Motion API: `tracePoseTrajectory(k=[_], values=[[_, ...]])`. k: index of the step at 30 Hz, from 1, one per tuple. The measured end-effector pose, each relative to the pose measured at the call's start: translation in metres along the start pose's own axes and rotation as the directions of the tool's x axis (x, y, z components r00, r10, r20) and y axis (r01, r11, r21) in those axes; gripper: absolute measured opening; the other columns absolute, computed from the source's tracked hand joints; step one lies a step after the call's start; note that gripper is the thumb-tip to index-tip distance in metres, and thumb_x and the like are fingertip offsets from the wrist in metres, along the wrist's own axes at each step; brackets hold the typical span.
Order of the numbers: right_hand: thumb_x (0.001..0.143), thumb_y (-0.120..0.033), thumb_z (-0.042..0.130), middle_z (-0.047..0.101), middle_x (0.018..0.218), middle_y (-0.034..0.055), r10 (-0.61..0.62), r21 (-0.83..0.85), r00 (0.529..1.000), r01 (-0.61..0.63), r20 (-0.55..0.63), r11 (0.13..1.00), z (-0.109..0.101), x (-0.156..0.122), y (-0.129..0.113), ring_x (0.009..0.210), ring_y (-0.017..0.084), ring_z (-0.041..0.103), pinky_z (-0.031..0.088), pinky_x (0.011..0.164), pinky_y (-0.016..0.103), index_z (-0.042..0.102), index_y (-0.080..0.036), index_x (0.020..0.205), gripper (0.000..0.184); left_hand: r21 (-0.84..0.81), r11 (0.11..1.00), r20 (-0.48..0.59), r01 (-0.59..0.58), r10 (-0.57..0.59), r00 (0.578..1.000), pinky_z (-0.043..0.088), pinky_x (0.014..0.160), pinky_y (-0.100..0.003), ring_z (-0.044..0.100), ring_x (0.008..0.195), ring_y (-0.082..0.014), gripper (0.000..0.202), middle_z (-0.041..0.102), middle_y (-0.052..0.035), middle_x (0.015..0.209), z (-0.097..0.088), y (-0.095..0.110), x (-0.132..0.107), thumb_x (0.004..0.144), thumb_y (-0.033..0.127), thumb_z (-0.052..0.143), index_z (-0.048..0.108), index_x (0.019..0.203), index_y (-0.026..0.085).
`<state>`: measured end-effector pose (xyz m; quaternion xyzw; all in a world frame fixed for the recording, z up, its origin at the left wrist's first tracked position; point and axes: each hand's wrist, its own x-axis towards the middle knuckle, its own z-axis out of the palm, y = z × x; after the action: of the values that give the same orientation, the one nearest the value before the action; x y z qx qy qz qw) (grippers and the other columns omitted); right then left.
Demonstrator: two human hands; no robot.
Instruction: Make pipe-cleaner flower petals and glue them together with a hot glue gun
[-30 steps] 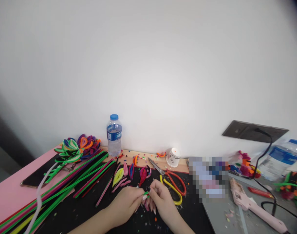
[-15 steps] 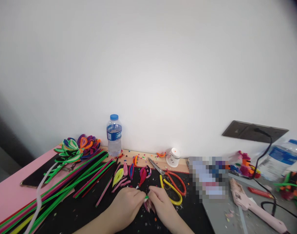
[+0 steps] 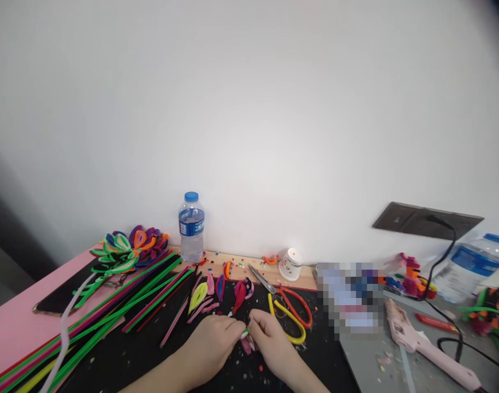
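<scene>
My left hand (image 3: 211, 346) and my right hand (image 3: 269, 341) meet over the black mat (image 3: 143, 355) at the bottom centre. Both are closed in a pinch on a short green pipe cleaner piece (image 3: 245, 332) held between their fingertips. Something pink (image 3: 246, 345) shows under my right fingers. Just beyond the hands lie small folded pipe cleaner petals (image 3: 219, 288) in yellow, pink, red and blue. Scissors (image 3: 288, 308) with yellow and red handles lie right of the hands.
Long green, pink and black pipe cleaners (image 3: 110, 311) fan across the left, with looped flowers (image 3: 129, 248) behind. A water bottle (image 3: 191, 226) and small white cup (image 3: 290, 264) stand by the wall. A pink glue gun (image 3: 421, 346), cable and second bottle (image 3: 470, 267) sit right.
Both hands have sunk slightly toward the mat and drawn closer together. The green piece now shows less between the fingertips, and the dark tip seen a second ago is hidden.
</scene>
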<state>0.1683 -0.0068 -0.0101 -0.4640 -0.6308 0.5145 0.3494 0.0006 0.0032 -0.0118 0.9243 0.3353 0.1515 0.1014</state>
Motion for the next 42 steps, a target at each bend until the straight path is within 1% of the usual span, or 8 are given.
tracePoseTrajectory(k=[6,8,12,16,26,30,35,42], values=[[0.090,-0.027,0.038,0.039,0.055,-0.0054,-0.050,-0.089,0.999,0.049,-0.013,0.995,0.001,-0.004,-0.001,0.052,0.010,0.038,0.030,0.051,0.021,0.037,-0.020,0.061,0.030,-0.374,0.918,0.038,0.134,-0.129,0.991,0.033,0.054,-0.021,0.050,0.055,-0.0117,0.032,0.053,0.0021,0.057,-0.004,0.006,-0.001,0.090,0.014,0.031,0.046,0.062,0.019],[0.091,-0.028,0.036,0.040,0.056,-0.0051,-0.075,-0.108,0.997,0.073,-0.017,0.991,0.002,-0.004,0.000,0.053,0.011,0.040,0.030,0.051,0.022,0.036,-0.020,0.062,0.030,-0.557,0.807,0.069,0.195,-0.189,0.980,0.035,0.052,-0.019,0.047,0.049,-0.0100,0.036,0.050,0.0034,0.052,-0.001,0.008,0.000,0.093,0.023,0.029,0.048,0.062,0.018],[0.093,-0.032,0.032,0.041,0.056,-0.0051,-0.111,-0.125,0.994,0.106,-0.026,0.986,0.004,-0.005,0.005,0.053,0.011,0.042,0.032,0.053,0.022,0.036,-0.021,0.065,0.030,-0.834,0.446,0.222,0.325,-0.268,0.938,0.028,0.038,-0.018,0.035,0.034,-0.0073,0.041,0.046,0.0059,0.044,0.004,0.010,0.004,0.089,0.047,0.033,0.051,0.068,0.017],[0.094,-0.034,0.032,0.042,0.057,-0.0050,-0.132,-0.181,0.991,0.123,-0.039,0.976,0.004,-0.006,0.006,0.054,0.011,0.043,0.032,0.053,0.022,0.038,-0.021,0.066,0.031,-0.921,0.213,0.282,0.326,-0.214,0.935,0.028,0.036,-0.018,0.034,0.034,-0.0069,0.046,0.046,0.0057,0.042,0.002,0.007,0.009,0.079,0.060,0.044,0.050,0.065,0.017],[0.093,-0.026,0.029,0.041,0.062,-0.0027,-0.284,-0.432,0.956,0.227,-0.071,0.873,0.006,-0.014,-0.007,0.058,0.013,0.042,0.031,0.056,0.024,0.036,-0.021,0.065,0.029,-0.936,0.006,0.349,0.352,-0.095,0.932,0.023,0.041,-0.019,0.034,0.035,-0.0062,0.036,0.046,0.0058,0.041,-0.012,0.003,0.008,0.079,0.047,0.054,0.052,0.063,0.015],[0.093,-0.024,0.030,0.040,0.061,-0.0033,-0.299,-0.434,0.951,0.240,-0.073,0.869,0.006,-0.013,-0.003,0.057,0.012,0.042,0.031,0.055,0.023,0.036,-0.020,0.064,0.030,-0.940,-0.003,0.340,0.341,-0.087,0.936,0.023,0.042,-0.019,0.032,0.034,-0.0057,0.033,0.045,0.0064,0.040,-0.013,0.003,0.008,0.081,0.043,0.053,0.052,0.063,0.015],[0.093,-0.026,0.032,0.044,0.059,-0.0033,-0.234,-0.367,0.969,0.188,-0.084,0.911,0.002,-0.010,-0.006,0.057,0.012,0.044,0.033,0.056,0.023,0.039,-0.020,0.064,0.031,-0.946,0.114,0.285,0.302,-0.142,0.948,0.029,0.042,-0.018,0.037,0.037,-0.0070,0.036,0.047,0.0056,0.043,-0.005,0.000,0.007,0.083,0.047,0.049,0.052,0.066,0.015],[0.090,-0.020,0.033,0.052,0.075,0.0021,-0.299,-0.502,0.885,0.088,-0.357,0.861,-0.010,-0.010,-0.005,0.069,0.017,0.051,0.041,0.063,0.027,0.046,-0.019,0.085,0.014,-0.905,0.324,0.145,0.275,-0.374,0.916,0.027,0.038,-0.017,0.036,0.037,-0.0074,0.034,0.046,0.0060,0.044,-0.004,-0.006,0.009,0.086,0.043,0.043,0.052,0.066,0.016]])
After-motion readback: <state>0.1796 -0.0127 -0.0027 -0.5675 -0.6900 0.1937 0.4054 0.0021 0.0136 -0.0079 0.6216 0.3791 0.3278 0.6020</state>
